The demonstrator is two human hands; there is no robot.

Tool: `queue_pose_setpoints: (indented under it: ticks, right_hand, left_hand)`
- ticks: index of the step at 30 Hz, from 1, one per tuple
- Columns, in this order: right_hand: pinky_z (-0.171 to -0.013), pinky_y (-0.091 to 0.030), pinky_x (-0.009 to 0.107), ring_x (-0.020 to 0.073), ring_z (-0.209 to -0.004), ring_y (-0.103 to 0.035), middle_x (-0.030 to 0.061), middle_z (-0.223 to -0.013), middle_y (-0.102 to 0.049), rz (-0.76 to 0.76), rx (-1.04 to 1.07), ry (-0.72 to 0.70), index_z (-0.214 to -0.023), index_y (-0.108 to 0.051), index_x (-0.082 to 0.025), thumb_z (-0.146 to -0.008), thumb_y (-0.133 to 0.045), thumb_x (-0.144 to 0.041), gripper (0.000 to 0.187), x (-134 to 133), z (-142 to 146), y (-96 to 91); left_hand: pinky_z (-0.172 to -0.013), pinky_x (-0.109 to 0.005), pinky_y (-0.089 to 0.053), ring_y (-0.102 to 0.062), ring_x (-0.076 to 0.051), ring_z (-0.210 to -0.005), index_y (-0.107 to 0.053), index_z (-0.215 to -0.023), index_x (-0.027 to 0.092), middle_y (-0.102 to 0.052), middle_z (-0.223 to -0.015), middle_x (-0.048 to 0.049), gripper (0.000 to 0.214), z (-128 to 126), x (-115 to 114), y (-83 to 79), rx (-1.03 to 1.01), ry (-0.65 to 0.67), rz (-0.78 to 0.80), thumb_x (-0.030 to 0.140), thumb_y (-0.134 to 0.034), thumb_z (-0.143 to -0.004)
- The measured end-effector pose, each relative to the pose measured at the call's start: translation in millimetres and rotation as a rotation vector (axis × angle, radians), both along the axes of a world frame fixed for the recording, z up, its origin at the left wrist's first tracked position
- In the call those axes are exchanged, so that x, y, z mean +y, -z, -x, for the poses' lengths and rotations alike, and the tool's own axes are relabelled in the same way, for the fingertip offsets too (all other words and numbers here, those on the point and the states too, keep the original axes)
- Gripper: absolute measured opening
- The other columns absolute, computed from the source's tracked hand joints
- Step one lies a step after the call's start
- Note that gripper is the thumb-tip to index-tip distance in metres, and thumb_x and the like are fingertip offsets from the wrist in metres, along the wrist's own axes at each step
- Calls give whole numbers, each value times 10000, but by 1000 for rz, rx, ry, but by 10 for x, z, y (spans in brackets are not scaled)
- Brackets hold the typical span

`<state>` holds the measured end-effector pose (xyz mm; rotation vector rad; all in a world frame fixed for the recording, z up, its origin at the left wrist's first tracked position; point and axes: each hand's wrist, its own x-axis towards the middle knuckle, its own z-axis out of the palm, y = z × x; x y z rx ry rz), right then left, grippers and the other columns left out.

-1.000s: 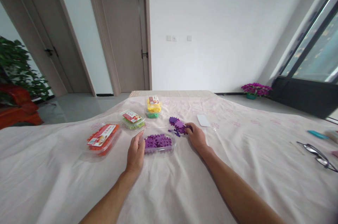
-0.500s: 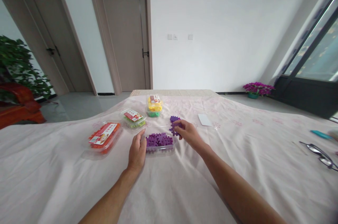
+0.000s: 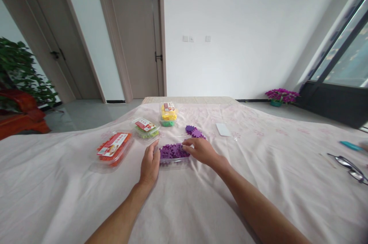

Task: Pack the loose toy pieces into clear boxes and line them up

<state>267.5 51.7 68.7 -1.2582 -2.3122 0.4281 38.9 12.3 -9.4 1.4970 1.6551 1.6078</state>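
Note:
A clear plastic box (image 3: 174, 163) full of purple toothed interlocking building pieces (image 3: 171, 151) stands between my hands. My left hand (image 3: 150, 161) grips the box's left end, thumb toward me. My right hand (image 3: 201, 150) reaches over the right end with curled fingers, its fingertips pinched at a purple piece among the others; the grip is partly hidden. Just beyond that hand, a purple piece (image 3: 190, 129) and a lighter purple piece (image 3: 197, 133) lie touching on the cloth.
To the left are lidded boxes of orange pieces (image 3: 113, 148) and light green pieces (image 3: 146, 127). A yellow box (image 3: 169, 111) sits atop green pieces farther back. A white card (image 3: 223, 129) lies right of centre. Glasses (image 3: 349, 167) and a blue object (image 3: 350, 145) lie far right.
My right hand has put a purple piece down beside the other one on the cloth and moved left to the pieces in the box. My left hand has stayed at the box.

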Motion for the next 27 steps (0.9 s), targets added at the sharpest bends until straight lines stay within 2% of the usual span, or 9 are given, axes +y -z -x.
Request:
queue_pose_setpoints:
  ticks: [2, 4, 6, 8, 11, 17, 21, 27]
  right_hand:
    - [-768, -482, 282, 192, -860, -701, 5, -931, -771, 10, -16, -58, -928, -775, -269, -906, -580, -332, 206, -3, 10, 22]
    - [-779, -485, 278, 190, -880, -698, 4, -955, -770, -34, 80, -36, -938, -770, -262, -921, -552, -325, 227, 55, -8, 64]
    - [-818, -491, 289, 193, -925, -691, 13, -1015, -762, -99, 211, 75, -1000, -753, -253, -940, -512, -321, 258, 160, -65, 120]
    - [-853, -491, 305, 200, -957, -679, 21, -1054, -750, -142, 254, 215, -1032, -737, -251, -945, -491, -321, 270, 269, -153, 178]
    - [-869, -476, 304, 203, -998, -651, 31, -1085, -722, -150, 94, 329, -1061, -721, -259, -937, -498, -304, 259, 338, -278, 256]
    - [-878, -448, 310, 230, -1084, -581, 90, -1205, -610, -113, -290, 228, -1194, -670, -252, -921, -556, -353, 312, 233, -279, 341]
    - [-867, -440, 339, 251, -1064, -580, 112, -1210, -587, -109, -382, 289, -1163, -675, -244, -937, -523, -294, 277, 266, -230, 376]
    - [-841, -443, 362, 258, -985, -614, 113, -1133, -643, -126, -402, 257, -1051, -701, -231, -975, -418, -247, 293, 287, -251, 436]
  left_hand:
    - [-1158, -396, -346, -530, -216, -1283, -592, -1258, 200, -619, -1317, -84, 372, 3, 6, 11, -8, 1, -3, 274, -476, -912]
    - [-1157, -400, -349, -534, -217, -1283, -585, -1265, 196, -616, -1321, -89, 383, 6, 11, 28, -24, 9, 4, 248, -469, -903]
    - [-1152, -403, -359, -538, -219, -1283, -571, -1278, 196, -612, -1327, -91, 404, 8, 11, 47, -42, 7, 15, 217, -464, -889]
    - [-1145, -400, -369, -540, -221, -1283, -560, -1285, 209, -609, -1335, -86, 421, 9, 5, 59, -50, -21, 22, 201, -473, -873]
    - [-1140, -402, -373, -541, -224, -1284, -539, -1296, 229, -601, -1352, -78, 438, 9, -9, 59, -45, -72, 30, 200, -490, -861]
    - [-1125, -408, -389, -549, -221, -1269, -508, -1314, 213, -594, -1353, -97, 433, -9, -27, 22, -65, -71, 45, 224, -475, -882]
    - [-1118, -403, -397, -560, -217, -1253, -528, -1289, 211, -607, -1334, -97, 394, -16, -30, 14, -86, -59, 28, 252, -473, -901]
    - [-1098, -398, -421, -573, -221, -1240, -536, -1280, 217, -620, -1314, -92, 382, -11, -23, 18, -104, -41, 18, 301, -499, -909]
